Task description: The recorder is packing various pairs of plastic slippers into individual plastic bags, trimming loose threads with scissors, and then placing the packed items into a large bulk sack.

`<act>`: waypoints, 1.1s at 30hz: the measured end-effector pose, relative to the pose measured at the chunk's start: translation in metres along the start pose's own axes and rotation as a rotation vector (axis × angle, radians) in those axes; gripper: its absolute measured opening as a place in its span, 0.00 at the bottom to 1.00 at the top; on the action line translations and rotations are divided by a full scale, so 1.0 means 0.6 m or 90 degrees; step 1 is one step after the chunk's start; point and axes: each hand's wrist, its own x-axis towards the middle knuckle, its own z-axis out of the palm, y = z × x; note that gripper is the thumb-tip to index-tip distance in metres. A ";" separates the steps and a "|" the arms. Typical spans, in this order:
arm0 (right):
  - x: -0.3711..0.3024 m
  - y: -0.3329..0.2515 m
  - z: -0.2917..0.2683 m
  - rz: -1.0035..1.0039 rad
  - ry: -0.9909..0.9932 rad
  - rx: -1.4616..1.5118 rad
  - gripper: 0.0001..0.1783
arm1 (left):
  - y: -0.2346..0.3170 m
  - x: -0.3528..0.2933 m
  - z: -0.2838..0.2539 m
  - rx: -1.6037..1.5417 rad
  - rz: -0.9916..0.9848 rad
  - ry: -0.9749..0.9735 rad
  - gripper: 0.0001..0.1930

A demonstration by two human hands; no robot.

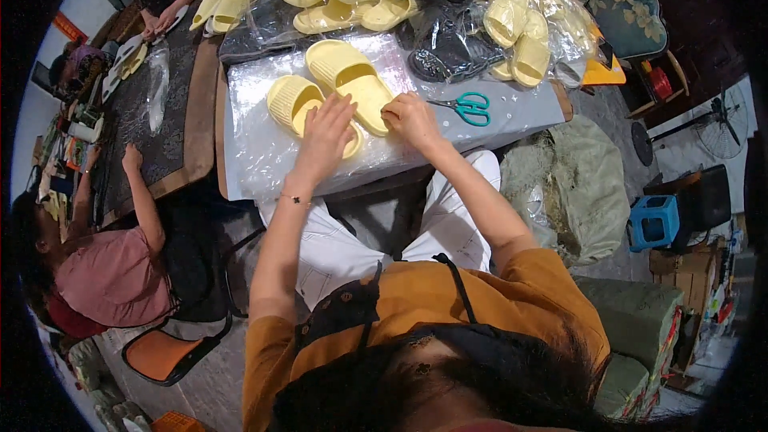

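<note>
Two pale yellow slide slippers lie side by side on plastic sheeting in front of me, toes pointing away. My left hand rests over the left slipper, its fingers stretched out and covering part of the footbed. At the heel-side edge of the right slipper, my right hand has its fingertips pinched together. Whatever they pinch, if anything, is too small to make out. Just right of that hand lie scissors with teal handles.
Bagged yellow slippers pile along the table's far side, with black bagged footwear nearer. A green-grey sack stands at the right, a blue stool beyond it. At left, a co-worker in pink sits by another table; another person works farther back.
</note>
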 end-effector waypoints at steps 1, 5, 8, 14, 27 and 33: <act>-0.004 -0.001 0.003 0.000 0.000 0.001 0.05 | 0.005 -0.002 0.014 0.038 -0.038 -0.044 0.23; -0.008 0.008 0.020 0.021 0.030 -0.033 0.03 | -0.008 -0.019 0.043 0.074 -0.088 -0.100 0.27; -0.012 0.017 0.028 -0.020 0.006 -0.124 0.03 | -0.007 -0.018 0.052 0.053 -0.091 -0.097 0.26; 0.002 0.011 0.022 -0.056 -0.055 -0.212 0.04 | -0.003 -0.008 0.059 0.068 -0.098 -0.101 0.26; 0.021 -0.059 0.025 -0.055 -0.133 -0.336 0.09 | -0.010 -0.015 0.066 0.075 -0.075 -0.106 0.26; 0.024 0.015 0.043 0.087 -0.133 -0.173 0.07 | -0.006 -0.012 0.068 0.069 -0.092 -0.112 0.27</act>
